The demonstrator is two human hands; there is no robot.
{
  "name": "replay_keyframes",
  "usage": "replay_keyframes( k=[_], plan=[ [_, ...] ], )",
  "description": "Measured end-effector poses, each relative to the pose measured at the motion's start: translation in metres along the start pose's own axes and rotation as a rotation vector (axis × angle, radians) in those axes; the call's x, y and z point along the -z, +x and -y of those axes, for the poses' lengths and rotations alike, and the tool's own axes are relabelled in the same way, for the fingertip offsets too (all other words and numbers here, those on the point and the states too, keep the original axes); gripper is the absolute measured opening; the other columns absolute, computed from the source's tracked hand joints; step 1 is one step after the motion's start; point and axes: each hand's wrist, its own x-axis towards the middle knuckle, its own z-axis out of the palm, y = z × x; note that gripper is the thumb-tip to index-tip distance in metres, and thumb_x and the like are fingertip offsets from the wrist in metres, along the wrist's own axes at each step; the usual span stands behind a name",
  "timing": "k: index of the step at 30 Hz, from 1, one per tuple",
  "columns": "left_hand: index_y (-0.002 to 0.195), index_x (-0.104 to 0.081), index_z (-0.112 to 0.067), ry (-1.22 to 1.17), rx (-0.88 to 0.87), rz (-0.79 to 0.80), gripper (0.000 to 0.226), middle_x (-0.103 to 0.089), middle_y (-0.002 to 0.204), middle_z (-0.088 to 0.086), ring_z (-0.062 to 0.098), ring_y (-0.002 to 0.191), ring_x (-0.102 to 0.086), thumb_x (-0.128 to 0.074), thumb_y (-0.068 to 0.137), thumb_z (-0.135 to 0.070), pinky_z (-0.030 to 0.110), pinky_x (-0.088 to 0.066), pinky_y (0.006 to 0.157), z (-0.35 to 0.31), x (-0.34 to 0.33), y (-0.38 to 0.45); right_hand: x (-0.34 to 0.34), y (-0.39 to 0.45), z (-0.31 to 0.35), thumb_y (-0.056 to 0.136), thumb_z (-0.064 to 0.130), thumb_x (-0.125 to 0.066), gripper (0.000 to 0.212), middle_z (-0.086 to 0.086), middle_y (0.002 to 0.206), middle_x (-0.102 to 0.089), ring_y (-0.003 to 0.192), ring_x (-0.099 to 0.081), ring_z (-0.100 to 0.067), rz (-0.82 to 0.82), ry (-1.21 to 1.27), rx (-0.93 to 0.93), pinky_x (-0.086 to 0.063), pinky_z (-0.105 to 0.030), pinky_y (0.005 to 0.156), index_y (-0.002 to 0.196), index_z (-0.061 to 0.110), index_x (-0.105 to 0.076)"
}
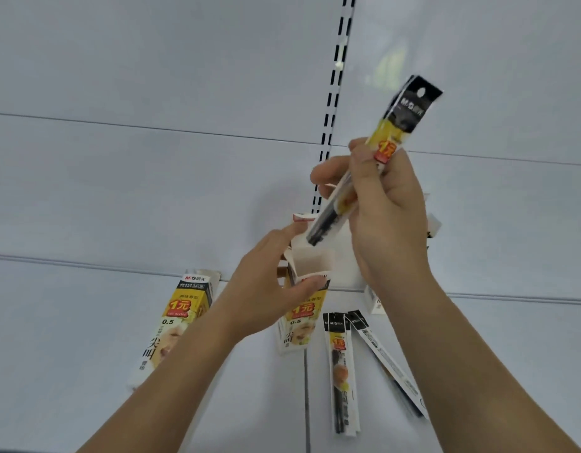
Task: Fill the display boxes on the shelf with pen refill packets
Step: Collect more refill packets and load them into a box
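— White metal shelf (86, 338) against a pale back panel, slotted upright (331, 103) running up the middle. How far along, would you say?

— Early, I'd judge. The left hand (266, 289) grips the open yellow-and-white cardboard display box (310, 266) standing on the shelf, and the part of its inside I can see looks bare.

— And the right hand (387, 217)?

— Its fingers pinch a long, narrow yellow-and-black refill packet (385, 138) just above the mouth of that box. Long axis steeply tilted, black hanging tab up and to the right, dark lower end aimed into the opening.

— What's left?

— Two loose packets (343, 371) lie flat on the shelf beside it, and a second box (175, 318) lies on its side to the left.
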Motion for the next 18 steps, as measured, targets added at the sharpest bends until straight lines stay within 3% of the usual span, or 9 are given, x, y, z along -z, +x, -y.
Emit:
replay_keyframes(
  k=[3,5,9,11,15,18],
  plan=[
    [0.154,-0.043,-0.038,-0.003,0.021,-0.019,0.077,-0.056,0.14,-0.023,0.0,0.124,-0.059,-0.083,0.088,-0.042,0.03,-0.055,0.102,0.002,0.001,0.002,-0.001,-0.002,-0.022,0.109,0.03,-0.051,0.022,0.004,0.098,-0.079,0.085,-0.071,-0.008,0.027,-0.162,-0.03,-0.05,-0.007,0.071,0.108,0.014,-0.065],
    [0.153,-0.044,-0.039,-0.012,0.028,-0.03,0.076,-0.056,0.141,-0.025,-0.001,0.125,-0.058,-0.083,0.088,-0.042,0.024,-0.053,0.099,0.003,0.001,0.002,0.002,-0.002,-0.039,0.104,0.029,-0.059,0.019,0.009,0.103,-0.079,0.082,-0.069,0.004,0.057,-0.188,-0.06,-0.05,-0.01,0.074,0.107,0.016,-0.073],
    [0.153,-0.041,-0.045,-0.003,0.035,-0.029,0.078,-0.053,0.143,-0.028,-0.006,0.126,-0.053,-0.083,0.087,-0.045,0.018,-0.049,0.098,0.004,0.002,0.004,0.015,-0.002,-0.066,0.097,0.031,-0.071,0.02,0.005,0.118,-0.074,0.109,-0.071,-0.007,0.152,-0.291,-0.058,-0.057,-0.041,0.098,0.103,0.049,-0.078],
    [0.153,-0.041,-0.045,0.001,0.036,-0.023,0.078,-0.052,0.145,-0.029,-0.007,0.129,-0.051,-0.082,0.088,-0.046,0.019,-0.049,0.099,0.005,0.003,0.006,0.02,-0.001,-0.072,0.094,0.029,-0.075,0.021,0.005,0.119,-0.075,0.115,-0.069,-0.014,0.165,-0.301,-0.033,-0.055,-0.051,0.101,0.102,0.049,-0.078],
    [0.151,-0.042,-0.046,-0.017,0.041,-0.02,0.074,-0.055,0.141,-0.029,-0.008,0.125,-0.053,-0.082,0.089,-0.042,0.007,-0.046,0.093,0.004,0.003,0.007,0.029,0.005,-0.077,0.092,0.026,-0.079,0.018,0.014,0.109,-0.076,0.112,-0.068,-0.007,0.217,-0.46,-0.072,-0.054,-0.046,0.101,0.107,0.037,-0.078],
    [0.143,-0.047,-0.047,-0.038,0.045,-0.012,0.064,-0.06,0.133,-0.028,-0.005,0.121,-0.058,-0.082,0.09,-0.038,0.01,-0.047,0.092,0.005,0.002,0.008,0.032,0.007,-0.077,0.091,0.036,-0.077,0.014,0.02,0.109,-0.074,0.112,-0.063,-0.002,0.307,-0.609,-0.053,-0.051,-0.039,0.101,0.105,0.04,-0.079]
  ],
)
